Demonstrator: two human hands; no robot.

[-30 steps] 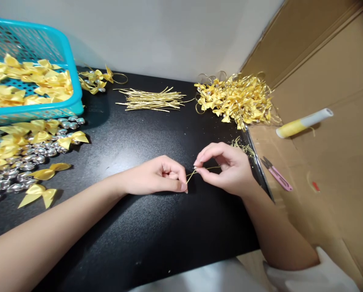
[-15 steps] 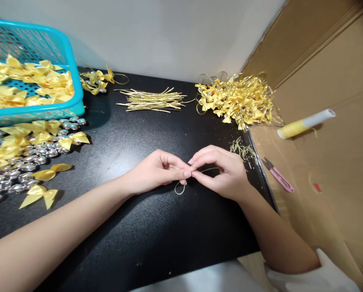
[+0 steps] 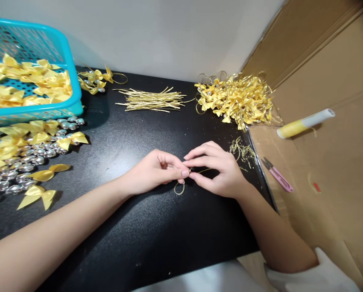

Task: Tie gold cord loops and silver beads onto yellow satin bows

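Over the middle of the black table, my left hand pinches a thin gold cord between thumb and fingers. A small loop of that cord hangs below its fingertips. My right hand meets it from the right, thumb and index finger at the same spot on the cord, other fingers raised. A length of the cord runs back under the right palm. The exact point where the fingertips grip is partly hidden.
Gold cord lengths lie behind my hands. A turquoise basket holds yellow bows; silver beads and more bows lie before it. Finished-looking bow loops are heaped back right. Cord scraps, pink snips and a tube are rightward.
My right hand's fingers have lifted and spread slightly from their tighter pinch, and the hand has shifted a little left. My left hand keeps its pinch on the cord, almost unmoved.
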